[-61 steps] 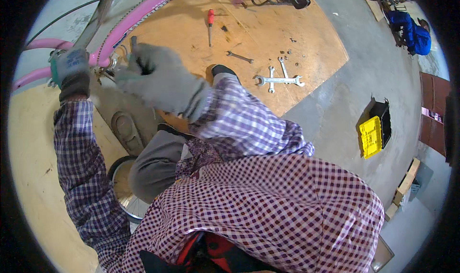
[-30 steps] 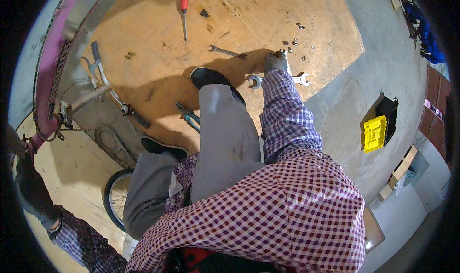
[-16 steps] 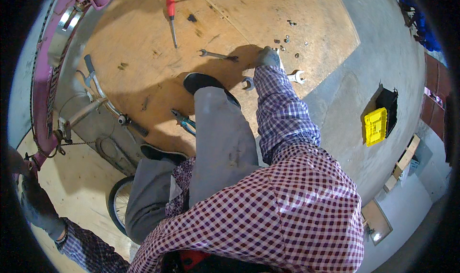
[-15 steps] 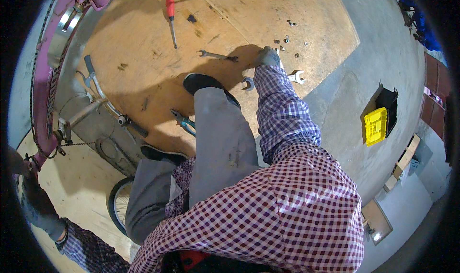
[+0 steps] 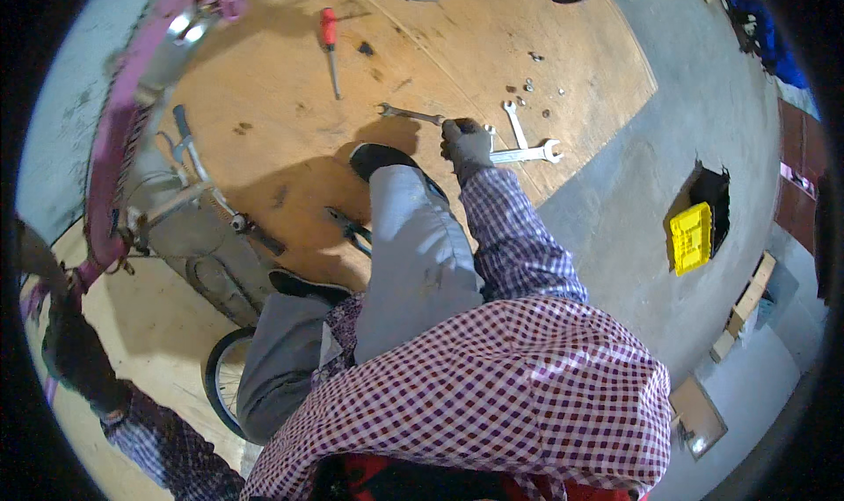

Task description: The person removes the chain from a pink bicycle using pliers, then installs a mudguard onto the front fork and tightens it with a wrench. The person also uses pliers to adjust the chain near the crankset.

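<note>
My right hand (image 5: 467, 147), in a grey glove, is low over the board with its fingers curled at the right end of a slim wrench (image 5: 406, 113). A larger silver open-end wrench (image 5: 526, 155) lies beside this hand, its near end covered by it. Above that rests a smaller wrench (image 5: 516, 125). At the far left my gloved left hand (image 5: 77, 352) reaches up to the pink bicycle frame (image 5: 107, 180) and appears closed on its lower end. Shadow and the picture's rim partly hide those fingers.
A red-handled screwdriver (image 5: 330, 39) lies on the wooden board (image 5: 264, 70). Several small nuts (image 5: 529, 85) are scattered at right. Pliers (image 5: 352, 228) lie by my shoe, and a handlebar (image 5: 207, 171) at left. A yellow case (image 5: 692, 239) stands on the concrete floor.
My right hand has come back and left, off the smaller wrench, which now shows, to the slim wrench's end. My view has shifted slightly. My left hand stays at the frame.
</note>
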`<state>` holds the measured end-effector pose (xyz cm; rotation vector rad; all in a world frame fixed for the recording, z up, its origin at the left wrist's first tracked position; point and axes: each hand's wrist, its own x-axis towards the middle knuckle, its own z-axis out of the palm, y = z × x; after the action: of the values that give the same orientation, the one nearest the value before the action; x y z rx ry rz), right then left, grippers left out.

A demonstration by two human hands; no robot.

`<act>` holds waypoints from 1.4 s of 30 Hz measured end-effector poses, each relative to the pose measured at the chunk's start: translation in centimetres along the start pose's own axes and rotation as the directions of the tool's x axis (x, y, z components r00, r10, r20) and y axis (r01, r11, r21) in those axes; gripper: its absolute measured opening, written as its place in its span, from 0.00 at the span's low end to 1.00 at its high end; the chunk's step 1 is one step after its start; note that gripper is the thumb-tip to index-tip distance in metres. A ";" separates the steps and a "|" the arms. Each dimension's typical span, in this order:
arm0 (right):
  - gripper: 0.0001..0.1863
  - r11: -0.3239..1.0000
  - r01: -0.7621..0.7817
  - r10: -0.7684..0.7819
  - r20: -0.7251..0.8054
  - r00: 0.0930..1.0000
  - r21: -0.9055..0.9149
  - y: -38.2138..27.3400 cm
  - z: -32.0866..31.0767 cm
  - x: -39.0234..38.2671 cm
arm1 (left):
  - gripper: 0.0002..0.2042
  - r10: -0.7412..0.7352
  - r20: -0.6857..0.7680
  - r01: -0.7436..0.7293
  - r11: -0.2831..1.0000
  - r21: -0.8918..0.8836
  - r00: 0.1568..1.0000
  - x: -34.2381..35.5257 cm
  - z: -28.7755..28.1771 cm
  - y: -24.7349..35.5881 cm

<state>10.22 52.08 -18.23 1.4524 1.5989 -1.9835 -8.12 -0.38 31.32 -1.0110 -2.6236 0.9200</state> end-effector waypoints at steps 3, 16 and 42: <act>0.13 1.000 -0.001 0.004 0.191 0.982 -0.017 -3.5 2.8 -3.0 | 0.10 -0.073 -0.009 0.074 0.997 0.031 0.997 0.7 -1.3 1.2; 0.13 0.764 0.629 -0.447 0.822 0.352 0.146 -30.5 14.1 -18.3 | 0.05 -0.355 -0.017 0.355 0.935 -0.009 0.935 12.0 -3.6 7.8; 0.08 0.780 -0.126 -0.455 0.694 0.558 0.613 -23.9 35.0 -29.5 | 0.03 -0.267 0.022 0.244 0.910 0.335 0.963 12.2 -4.3 9.6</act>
<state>-10.58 20.61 17.06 0.2224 0.6903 -2.8252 -10.46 15.22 28.28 -0.5469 -2.4570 1.2857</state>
